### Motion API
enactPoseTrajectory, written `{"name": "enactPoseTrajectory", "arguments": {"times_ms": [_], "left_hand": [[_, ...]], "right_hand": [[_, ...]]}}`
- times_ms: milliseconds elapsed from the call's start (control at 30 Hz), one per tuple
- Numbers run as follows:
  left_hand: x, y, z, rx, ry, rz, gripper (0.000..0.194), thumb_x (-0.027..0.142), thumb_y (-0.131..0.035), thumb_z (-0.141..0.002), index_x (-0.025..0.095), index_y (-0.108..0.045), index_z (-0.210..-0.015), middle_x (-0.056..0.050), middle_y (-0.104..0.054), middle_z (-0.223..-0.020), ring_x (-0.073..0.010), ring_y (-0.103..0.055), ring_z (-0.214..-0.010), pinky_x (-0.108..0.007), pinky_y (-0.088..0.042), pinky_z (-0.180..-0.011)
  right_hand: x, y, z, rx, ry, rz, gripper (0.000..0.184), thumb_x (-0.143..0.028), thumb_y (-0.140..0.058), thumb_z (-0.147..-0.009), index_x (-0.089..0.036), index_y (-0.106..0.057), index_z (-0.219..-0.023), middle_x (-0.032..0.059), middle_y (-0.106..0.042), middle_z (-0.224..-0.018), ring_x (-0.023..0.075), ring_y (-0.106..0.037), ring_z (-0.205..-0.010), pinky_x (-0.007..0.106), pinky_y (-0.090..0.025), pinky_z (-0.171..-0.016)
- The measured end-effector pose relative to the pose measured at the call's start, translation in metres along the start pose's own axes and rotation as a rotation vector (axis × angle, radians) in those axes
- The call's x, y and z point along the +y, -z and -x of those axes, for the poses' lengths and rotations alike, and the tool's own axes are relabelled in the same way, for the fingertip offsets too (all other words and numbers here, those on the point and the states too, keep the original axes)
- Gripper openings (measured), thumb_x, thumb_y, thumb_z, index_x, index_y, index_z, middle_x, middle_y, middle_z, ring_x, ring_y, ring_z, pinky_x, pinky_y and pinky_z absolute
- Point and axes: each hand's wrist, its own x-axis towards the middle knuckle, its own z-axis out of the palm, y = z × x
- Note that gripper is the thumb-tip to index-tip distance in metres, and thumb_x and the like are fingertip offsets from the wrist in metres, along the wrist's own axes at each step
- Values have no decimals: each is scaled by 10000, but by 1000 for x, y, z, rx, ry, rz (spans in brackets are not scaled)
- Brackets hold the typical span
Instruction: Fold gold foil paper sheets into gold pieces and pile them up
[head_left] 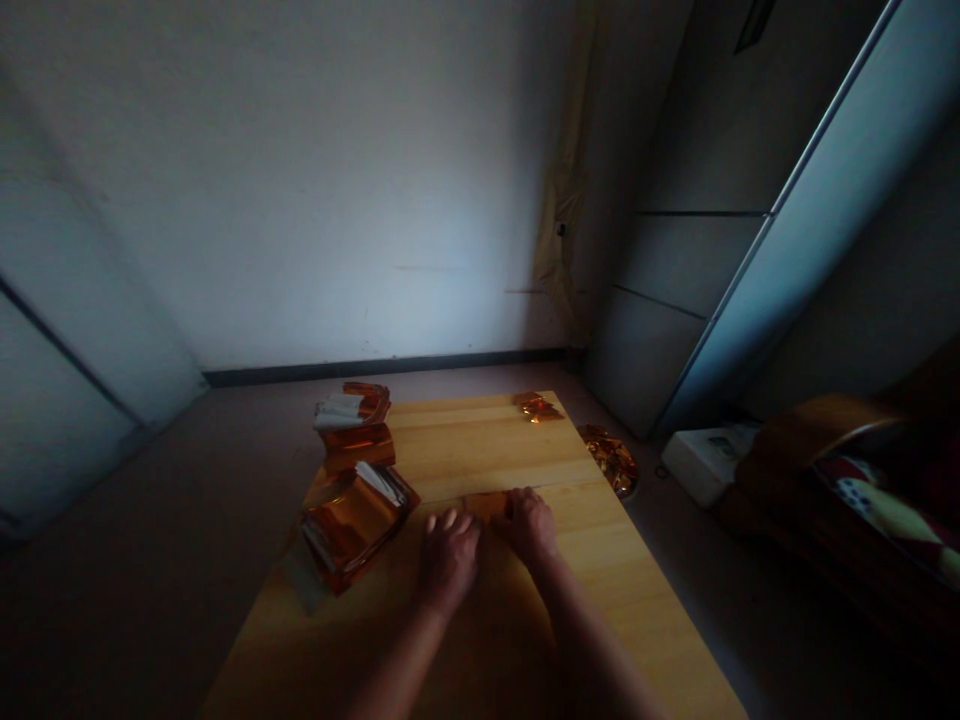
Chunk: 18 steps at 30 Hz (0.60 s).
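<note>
Between my hands a small piece of shiny orange foil (487, 503) lies on the wooden table. My left hand (450, 550) has its fingers curled down at the foil's left end. At the right end, my right hand (532, 525) pinches the foil with bent fingers. The fingertips of both hands are partly hidden and dim. Left of my left hand is a stack of orange foil sheets (352, 525) with pale paper layers. More orange sheets (358, 447) lie behind that stack, at the table's left edge.
A few small folded foil pieces (538, 407) lie at the table's (465, 440) far right corner. Beyond the right edge, a heap of crumpled orange foil (611, 460) sits low down. A white box (709, 465) and wooden furniture (847, 430) stand farther right. A wall rises behind.
</note>
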Motion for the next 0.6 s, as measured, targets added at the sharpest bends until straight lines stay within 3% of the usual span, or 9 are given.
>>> {"name": "enactPoseTrajectory", "arguments": {"times_ms": [133, 300, 600], "left_hand": [[0, 0, 1, 0, 6, 7, 321, 118, -390, -868, 245, -660, -987, -66, -676, -957, -224, -545, -932, -385, -336, -780], [-2, -1, 0, -17, 30, 34, 326, 92, -420, -833, 248, -660, -989, -65, -682, -1002, -217, -543, -943, -378, -333, -775], [-4, 0, 7, -12, 24, 55, 313, 137, -470, -812, 269, -649, -1031, -42, -653, -1163, -235, -538, -978, -395, -344, -774]], "right_hand": [[-1, -3, 3, 23, -6, 12, 147, -290, -645, -733, -186, -601, -827, 48, -594, -841, 187, -536, -808, 252, -335, -681], [10, -3, -1, 0, 32, -77, 49, -166, -593, -740, -179, -595, -787, 27, -581, -806, 151, -520, -764, 223, -326, -671], [19, 2, -6, -57, 76, -189, 226, -26, -491, -716, -179, -644, -784, 31, -623, -819, 133, -544, -793, 192, -353, -697]]}}
